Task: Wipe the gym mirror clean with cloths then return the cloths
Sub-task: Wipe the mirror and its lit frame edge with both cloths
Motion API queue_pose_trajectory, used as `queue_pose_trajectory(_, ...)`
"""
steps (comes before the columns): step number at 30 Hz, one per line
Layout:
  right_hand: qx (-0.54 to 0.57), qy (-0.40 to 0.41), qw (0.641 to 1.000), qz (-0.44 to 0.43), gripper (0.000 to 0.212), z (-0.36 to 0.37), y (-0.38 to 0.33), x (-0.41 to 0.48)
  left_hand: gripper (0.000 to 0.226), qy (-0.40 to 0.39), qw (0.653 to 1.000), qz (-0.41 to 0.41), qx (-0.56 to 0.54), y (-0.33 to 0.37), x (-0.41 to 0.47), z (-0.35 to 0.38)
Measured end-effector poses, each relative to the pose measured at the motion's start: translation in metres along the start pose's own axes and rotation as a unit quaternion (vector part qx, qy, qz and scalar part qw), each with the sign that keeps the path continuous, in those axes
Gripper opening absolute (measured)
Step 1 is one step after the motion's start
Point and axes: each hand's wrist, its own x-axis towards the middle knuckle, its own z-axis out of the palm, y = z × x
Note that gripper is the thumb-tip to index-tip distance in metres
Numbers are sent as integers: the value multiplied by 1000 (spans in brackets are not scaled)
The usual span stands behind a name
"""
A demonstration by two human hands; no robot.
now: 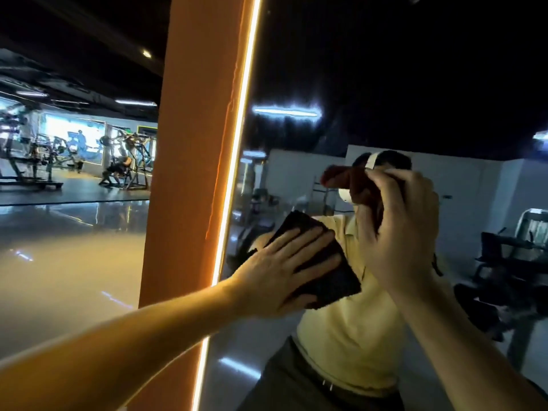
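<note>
Two cloths are in use, one in each of the person's two hands, both against a single large mirror (400, 78).

The dark cloth (333, 281), nearly black and folded to a flat rectangle, lies on the glass close to the mirror's left edge. The left hand (278, 269) rests on top of it with the fingers straight and slightly spread, the palm pressing the cloth flat to the mirror. The left forearm reaches in from the lower left, crossing in front of the one lit strip (237, 143) that runs along the mirror's edge and the one orange column (192, 143) beside it.

The reddish-brown cloth (339, 177) is higher and to the right, bunched rather than folded. The right hand (400, 232) holds it with the fingers curled round it, the back of the hand toward the camera, the wrist raised and the forearm rising steeply from the lower right. Whether this cloth touches the glass cannot be told.

The mirror shows the person's reflection in a pale yellow shirt (350, 336). Left of the column, several gym machines (127, 164) stand well apart on a glossy floor (65, 262).
</note>
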Motion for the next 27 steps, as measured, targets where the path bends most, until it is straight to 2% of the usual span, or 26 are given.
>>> queue_pose_trajectory(2,15,-39,999,-11,41,-3,-1,16,64,-57,993,86,49,-40,5,-22)
queue_pose_trajectory(3,17,-55,998,-16,41,-4,1,23,64,-54,993,79,73,-64,18,-31)
queue_pose_trajectory(4,17,-67,998,-15,41,-6,3,30,64,-30,996,32,74,-87,36,-42)
queue_pose_trajectory(6,17,-65,998,9,41,-8,7,41,65,54,987,-148,21,-121,76,-62)
queue_pose_trajectory(8,28,-37,997,54,39,-10,11,56,66,137,937,-318,-43,-125,109,-71)
queue_pose_trajectory(9,40,-20,996,80,38,-11,10,63,67,154,923,-347,-61,-116,117,-67)
queue_pose_trajectory(10,56,-10,993,104,38,-12,8,68,66,140,928,-337,-67,-99,114,-61)
queue_pose_trajectory(11,73,-8,989,125,38,-15,5,74,64,103,951,-287,-55,-79,104,-55)
queue_pose_trajectory(12,88,-12,986,144,38,-18,2,79,61,53,976,-209,-39,-57,86,-52)
queue_pose_trajectory(14,117,-39,976,181,37,-27,-9,83,51,-28,996,-78,-26,-28,38,-56)
queue_pose_trajectory(15,135,-54,968,203,36,-32,-15,83,45,-42,996,-62,-39,-22,17,-62)
queue_pose_trajectory(16,157,-70,958,231,36,-39,-20,85,39,-48,993,-84,-67,-20,2,-72)
queue_pose_trajectory(18,227,-116,915,314,37,-46,-27,85,32,-40,972,-184,-139,-21,-21,-92)
queue_pose_trajectory(19,266,-148,877,371,36,-50,-31,86,28,-35,952,-247,-179,-21,-25,-104)
queue_pose_trajectory(20,308,-177,828,434,33,-54,-34,87,22,-36,917,-325,-228,-22,-22,-119)
queue_pose_trajectory(21,354,-199,769,494,30,-56,-36,89,19,-51,866,-405,-288,-23,-15,-135)
queue_pose_trajectory(22,400,-214,705,546,28,-58,-38,91,20,-74,797,-476,-364,-26,-6,-149)
queue_pose_trajectory(23,439,-225,640,589,28,-60,-42,93,19,-99,714,-528,-449,-29,4,-165)
queue_pose_trajectory(24,468,-235,583,621,28,-61,-45,93,17,-123,637,-560,-516,-34,14,-179)
queue_pose_trajectory(25,484,-249,541,641,27,-61,-49,91,16,-148,581,-575,-558,-37,21,-192)
queue_pose_trajectory(26,485,-265,520,651,23,-62,-53,88,19,-166,541,-576,-590,-39,26,-203)
queue_pose_trajectory(27,477,-284,515,653,20,-64,-57,84,26,-172,519,-566,-617,-40,30,-212)
